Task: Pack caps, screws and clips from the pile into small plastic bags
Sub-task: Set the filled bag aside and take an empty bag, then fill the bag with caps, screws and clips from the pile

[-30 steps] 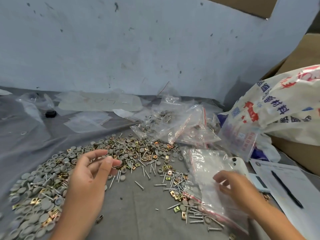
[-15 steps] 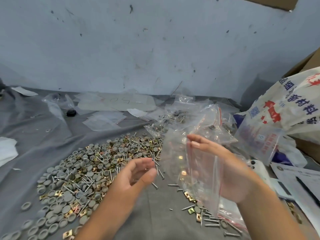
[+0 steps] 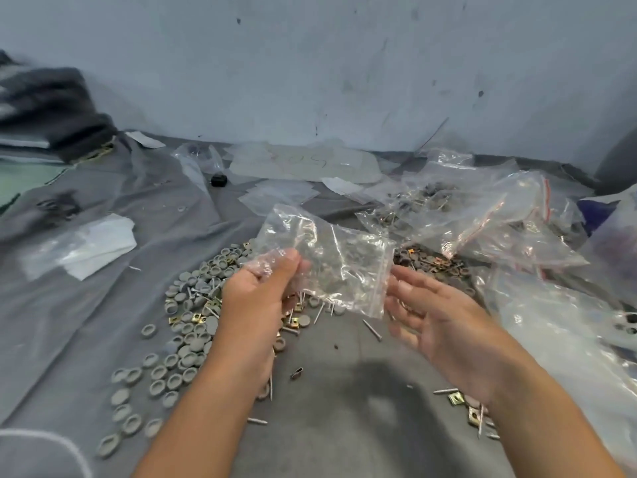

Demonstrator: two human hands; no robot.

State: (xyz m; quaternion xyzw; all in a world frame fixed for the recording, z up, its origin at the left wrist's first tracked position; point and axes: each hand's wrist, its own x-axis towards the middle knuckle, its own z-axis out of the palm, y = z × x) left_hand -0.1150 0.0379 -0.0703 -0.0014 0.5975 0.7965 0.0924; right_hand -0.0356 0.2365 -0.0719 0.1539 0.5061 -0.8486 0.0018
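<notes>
Head view, left hand [image 3: 262, 298] pinching small plastic bag [image 3: 331, 260] above pile [image 3: 196, 305], right hand [image 3: 437, 326] released, seemingly just beside bag

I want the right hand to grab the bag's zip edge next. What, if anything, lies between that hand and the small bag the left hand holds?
Nothing visible does. The right hand is open just right of the small plastic bag, which the left hand pinches above the pile. Only air shows between its fingertips and the bag's red-striped zip edge.

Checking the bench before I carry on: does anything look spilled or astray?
Mostly no: a few screws and gold clips lie scattered apart from the main pile. The held bag looks intact.
</notes>
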